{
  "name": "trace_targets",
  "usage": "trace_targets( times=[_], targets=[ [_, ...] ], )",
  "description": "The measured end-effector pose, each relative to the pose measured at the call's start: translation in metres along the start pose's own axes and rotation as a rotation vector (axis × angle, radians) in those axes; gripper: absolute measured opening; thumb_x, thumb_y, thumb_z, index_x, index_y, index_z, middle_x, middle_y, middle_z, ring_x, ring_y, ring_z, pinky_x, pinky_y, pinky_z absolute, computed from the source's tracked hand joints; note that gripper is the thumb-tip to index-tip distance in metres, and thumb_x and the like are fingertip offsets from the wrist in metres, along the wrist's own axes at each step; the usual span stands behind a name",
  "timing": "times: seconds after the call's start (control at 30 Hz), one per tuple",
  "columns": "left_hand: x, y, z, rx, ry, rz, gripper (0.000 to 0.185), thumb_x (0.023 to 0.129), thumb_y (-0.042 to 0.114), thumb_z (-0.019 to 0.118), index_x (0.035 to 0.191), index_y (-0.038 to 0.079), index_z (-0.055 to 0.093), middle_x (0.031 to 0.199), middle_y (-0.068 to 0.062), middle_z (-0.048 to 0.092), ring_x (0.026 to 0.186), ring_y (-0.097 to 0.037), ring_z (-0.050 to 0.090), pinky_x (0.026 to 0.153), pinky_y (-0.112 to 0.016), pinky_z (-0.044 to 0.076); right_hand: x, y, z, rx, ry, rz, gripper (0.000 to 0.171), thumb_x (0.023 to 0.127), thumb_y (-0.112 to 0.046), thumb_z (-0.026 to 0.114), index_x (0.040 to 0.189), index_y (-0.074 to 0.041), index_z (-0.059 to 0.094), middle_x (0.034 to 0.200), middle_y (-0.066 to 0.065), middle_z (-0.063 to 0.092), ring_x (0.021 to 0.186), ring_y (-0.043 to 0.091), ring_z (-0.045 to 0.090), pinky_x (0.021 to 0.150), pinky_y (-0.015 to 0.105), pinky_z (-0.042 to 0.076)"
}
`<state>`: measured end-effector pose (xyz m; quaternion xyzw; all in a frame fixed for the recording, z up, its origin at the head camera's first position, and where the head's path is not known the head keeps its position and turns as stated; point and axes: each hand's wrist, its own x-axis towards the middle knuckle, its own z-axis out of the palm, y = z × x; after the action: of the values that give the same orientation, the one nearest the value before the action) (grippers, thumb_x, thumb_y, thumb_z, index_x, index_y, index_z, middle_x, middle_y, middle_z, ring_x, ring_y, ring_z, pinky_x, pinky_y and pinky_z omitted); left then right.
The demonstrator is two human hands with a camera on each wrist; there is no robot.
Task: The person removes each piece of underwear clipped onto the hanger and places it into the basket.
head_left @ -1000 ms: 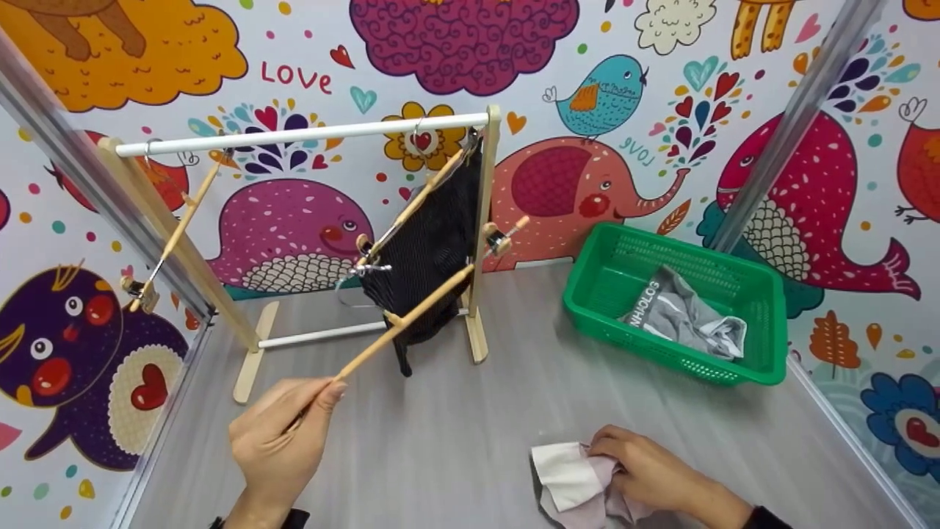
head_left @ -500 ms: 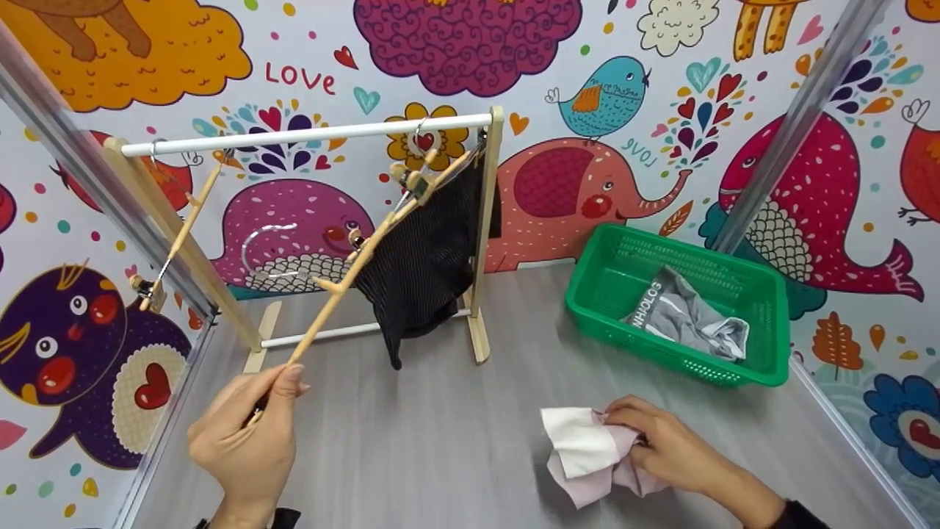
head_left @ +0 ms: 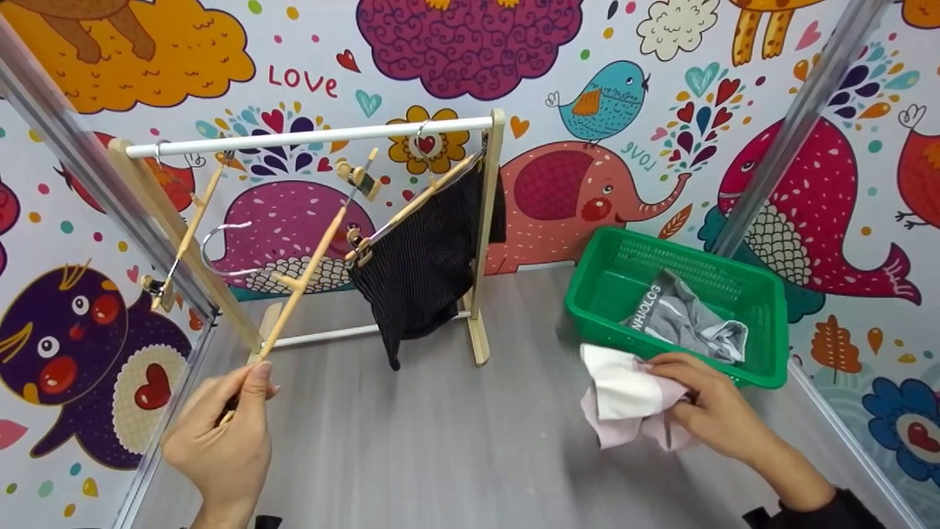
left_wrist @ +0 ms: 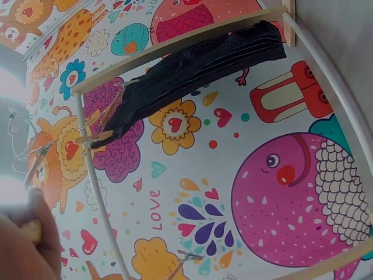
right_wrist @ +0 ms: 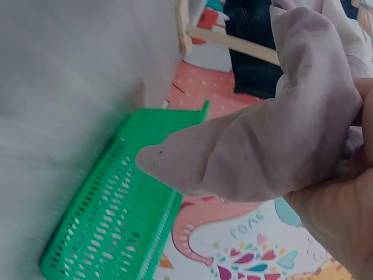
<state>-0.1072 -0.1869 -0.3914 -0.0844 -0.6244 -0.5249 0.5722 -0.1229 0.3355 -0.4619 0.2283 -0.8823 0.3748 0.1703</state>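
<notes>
My left hand grips one end of a wooden clip hanger, its bar slanting up in front of the rack and its metal hook pointing left. The hanger's far clip is bare. My right hand pinches a bunched pale pink and white cloth, held above the table just in front of the green basket. The right wrist view shows the pink cloth hanging in folds from the fingers. Its exact kind cannot be told from the bunching.
A small rack with a white rail stands at the back left. From it hang a black ribbed garment on a clip hanger and a bare wooden hanger. Grey printed clothing lies in the basket. Printed walls enclose the grey table.
My left hand has drawn the hanger left and toward me, away from the black garment. My right hand has lifted the cloth off the table and carried it right, toward the basket.
</notes>
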Motion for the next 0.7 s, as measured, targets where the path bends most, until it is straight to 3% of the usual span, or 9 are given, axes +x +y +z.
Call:
trace_targets(
  times=[0.23, 0.57, 0.7],
  targets=[
    [0.000, -0.014, -0.008, 0.041, 0.005, -0.045, 0.013, 0.076, -0.025, 0.077, 0.087, -0.017, 0.076, 0.073, -0.002, 0.072, 0.062, -0.003, 0.066, 0.060, -0.011, 0.052, 0.010, 0.000, -0.018, 0.017, 0.064, 0.060, 0.056, 0.069, 0.027, 0.068, 0.116, -0.002, 0.078, 0.123, 0.010, 0.070, 0.114, -0.003, 0.056, 0.090, 0.009, 0.046],
    [-0.001, -0.024, -0.016, 0.148, 0.005, -0.115, 0.011, 0.080, -0.022, 0.078, 0.089, -0.015, 0.077, 0.073, 0.008, 0.070, 0.061, 0.002, 0.065, 0.058, -0.008, 0.050, 0.026, 0.002, -0.037, 0.001, 0.144, 0.121, 0.048, 0.075, 0.026, 0.071, 0.117, 0.004, 0.076, 0.123, 0.015, 0.070, 0.114, -0.003, 0.054, 0.092, 0.006, 0.043],
    [-0.002, -0.027, -0.017, 0.170, -0.003, -0.122, 0.012, 0.079, -0.022, 0.078, 0.088, -0.015, 0.077, 0.073, 0.010, 0.069, 0.061, 0.004, 0.065, 0.059, -0.008, 0.050, 0.037, 0.007, -0.045, 0.033, 0.188, 0.159, 0.045, 0.075, 0.027, 0.067, 0.114, 0.006, 0.075, 0.120, 0.010, 0.069, 0.112, -0.002, 0.057, 0.092, 0.006, 0.044]
  ],
)
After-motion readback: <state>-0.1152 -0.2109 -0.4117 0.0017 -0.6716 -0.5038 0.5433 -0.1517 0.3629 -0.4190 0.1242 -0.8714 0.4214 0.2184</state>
